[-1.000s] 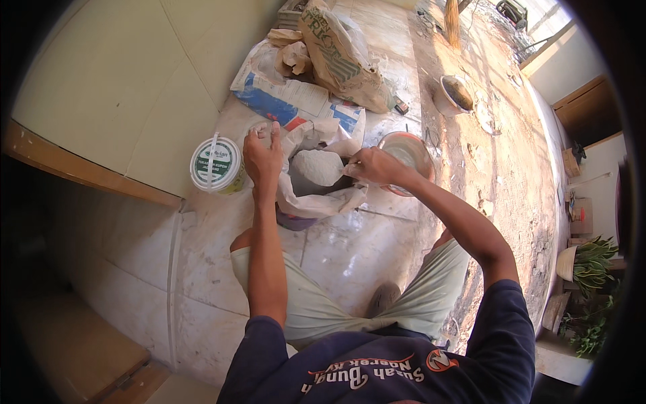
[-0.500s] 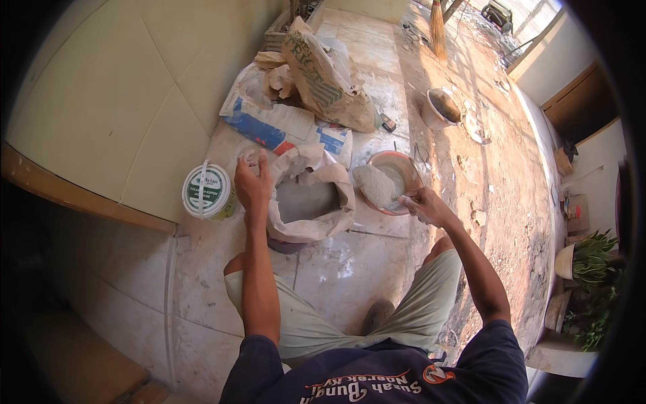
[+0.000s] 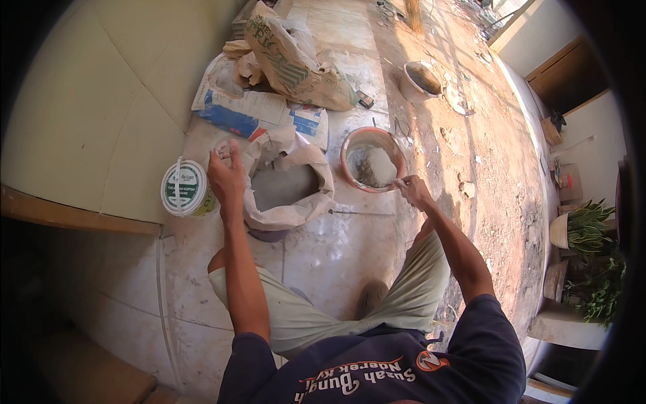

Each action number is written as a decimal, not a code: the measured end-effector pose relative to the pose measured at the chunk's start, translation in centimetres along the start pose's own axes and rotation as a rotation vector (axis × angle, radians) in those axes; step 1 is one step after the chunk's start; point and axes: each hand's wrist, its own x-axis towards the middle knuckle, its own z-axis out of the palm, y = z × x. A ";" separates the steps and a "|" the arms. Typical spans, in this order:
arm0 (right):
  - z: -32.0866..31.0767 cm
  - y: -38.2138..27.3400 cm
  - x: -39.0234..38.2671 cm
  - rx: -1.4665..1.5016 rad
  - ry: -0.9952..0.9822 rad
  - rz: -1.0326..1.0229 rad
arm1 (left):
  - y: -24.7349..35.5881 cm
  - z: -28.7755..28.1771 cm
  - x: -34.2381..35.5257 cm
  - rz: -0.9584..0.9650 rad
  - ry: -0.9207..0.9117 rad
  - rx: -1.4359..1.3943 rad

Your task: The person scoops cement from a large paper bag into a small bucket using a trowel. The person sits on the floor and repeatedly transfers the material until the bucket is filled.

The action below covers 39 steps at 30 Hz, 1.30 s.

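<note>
My right hand (image 3: 416,191) is closed around the handle of a trowel at the right rim of an orange-brown bucket (image 3: 346,163). A heap of pale grey powder (image 3: 381,167) hides its blade inside the bucket, with darker wet-looking material beside it. My left hand (image 3: 227,168) is raised just left of an open paper sack (image 3: 286,219), fingers curled and dusty. Whether they pinch a flap of the sack, I cannot make out. Grey powder (image 3: 284,186) fills the sack, which stands in a dark purple container (image 3: 268,235).
A white-lidded tub (image 3: 184,188) stands left by the wall. Beyond the sack lie a blue-and-white paper bag (image 3: 232,116) and a crumpled brown sack (image 3: 296,64). A pale bucket (image 3: 420,82) sits farther right on rubble-strewn ground. Potted plants (image 3: 592,225) line the right side.
My right hand has brought the powder-heaped trowel from the bucket's left rim down into the bucket, toward its right side. My left hand stays beside the sack. The whole view has shifted slightly.
</note>
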 end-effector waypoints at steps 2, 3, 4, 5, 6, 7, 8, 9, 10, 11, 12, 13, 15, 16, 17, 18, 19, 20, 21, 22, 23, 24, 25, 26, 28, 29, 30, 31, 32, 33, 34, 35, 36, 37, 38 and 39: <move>0.7 -0.7 0.1 0.033 0.057 0.027 | 0.2 0.0 0.1 -0.016 -0.017 -0.003; 0.2 -0.9 0.4 -0.013 -0.004 0.024 | 0.3 0.1 0.1 -0.013 -0.020 -0.022; -0.4 -1.4 1.1 -0.059 -0.065 0.020 | 0.4 0.2 0.1 -0.011 -0.022 -0.040; -0.8 -1.1 1.5 -0.109 -0.126 0.024 | 0.4 0.5 -0.3 -0.013 -0.030 -0.062; -0.4 -1.0 1.7 -0.040 -0.060 -0.001 | 0.4 0.6 -0.3 0.002 -0.030 -0.044; 0.4 -0.9 1.9 0.028 0.006 -0.027 | 0.4 0.7 -0.2 0.018 -0.029 -0.026; 0.7 -1.7 2.3 0.058 0.007 -0.034 | 0.4 0.5 0.1 0.035 -0.022 0.000; 0.9 -2.4 2.3 0.085 0.007 -0.037 | 0.4 0.4 0.0 0.035 -0.013 -0.008; 0.3 -2.9 2.6 0.068 -0.051 -0.014 | 0.5 0.4 -0.2 0.035 -0.004 -0.017; 0.0 -2.7 2.5 0.062 -0.062 -0.006 | 0.5 0.4 -0.5 0.031 0.001 -0.030; -0.1 -2.6 2.6 0.058 -0.072 -0.001 | 0.5 0.4 -0.6 0.029 -0.006 -0.020; 0.0 -2.5 2.5 0.069 -0.035 -0.015 | 0.5 0.5 -0.6 0.027 -0.013 -0.011; 0.1 -3.4 2.4 0.049 -0.018 -0.023 | 0.2 0.1 -0.1 0.034 -0.004 -0.016; -0.4 -3.6 2.1 0.011 -0.035 -0.009 | 0.1 0.1 0.0 0.040 0.004 -0.035; -0.9 -3.0 1.8 -0.033 -0.052 0.013 | 0.2 0.2 -0.4 0.038 0.005 -0.059; -1.2 -2.5 1.6 -0.050 -0.063 0.006 | 0.2 0.2 -0.7 0.036 0.005 -0.049; -1.4 -2.0 1.5 -0.066 -0.076 -0.002 | 0.2 0.2 -0.9 0.033 0.004 -0.037; -1.5 -2.1 1.5 -0.075 -0.087 -0.016 | 0.2 0.0 -0.7 0.037 0.009 -0.023; -1.4 -2.2 1.6 -0.059 -0.085 -0.013 | -0.1 -0.1 -0.3 0.043 0.010 -0.003; -1.4 -2.4 1.8 -0.042 -0.084 -0.011 | -0.5 -0.1 0.1 0.050 0.012 0.018; -1.4 -2.2 2.0 -0.028 -0.079 -0.001 | -0.5 0.0 0.1 0.055 0.007 0.034; -1.0 -2.1 2.3 -0.034 -0.017 0.024 | -0.5 -0.1 -0.1 0.042 0.005 0.006; -0.9 -2.0 2.5 -0.130 -0.006 -0.067 | -0.6 -0.2 -0.4 0.028 0.003 -0.022; -1.2 -1.2 3.2 -0.224 0.014 -0.155 | -0.2 -0.1 -0.4 0.023 -0.002 -0.057; -1.8 0.2 4.2 -0.369 0.075 -0.263 | 0.0 0.1 -0.3 0.033 -0.013 0.004; -1.8 -0.2 4.8 -0.408 0.116 -0.296 | 0.1 0.0 -0.2 0.040 -0.013 0.040; -2.0 -0.4 5.1 -0.448 0.158 -0.327 | 0.3 0.1 -0.4 0.036 -0.013 0.001; -2.6 -0.4 5.3 -0.501 0.154 -0.303 | 0.5 0.3 -0.7 0.032 -0.013 -0.040; -2.0 -2.4 5.1 -0.536 0.133 -0.298 | 0.0 -0.4 -0.5 0.028 0.000 -0.055; -2.6 -2.7 5.0 -0.590 0.123 -0.276 | -0.1 -0.4 -0.6 0.038 -0.001 -0.033; -2.8 -3.2 5.2 -0.612 0.159 -0.224 | -0.1 -0.4 -0.6 0.047 -0.001 -0.011; -3.3 -3.7 5.2 -0.682 0.132 -0.254 | -0.1 -0.5 -0.3 0.062 0.003 0.013; -3.8 -4.2 5.2 -0.752 0.104 -0.284 | -0.1 -0.5 -0.3 0.057 0.005 0.010; -4.2 -4.8 5.3 -0.820 0.076 -0.315 | -0.1 -0.5 -0.3 0.051 0.008 0.008; -4.9 -4.6 5.7 -0.850 0.081 -0.331 | 0.0 0.0 -0.6 0.043 0.003 -0.004; -5.6 -4.4 6.1 -0.880 0.085 -0.347 | 0.1 0.3 -0.7 0.036 -0.004 -0.006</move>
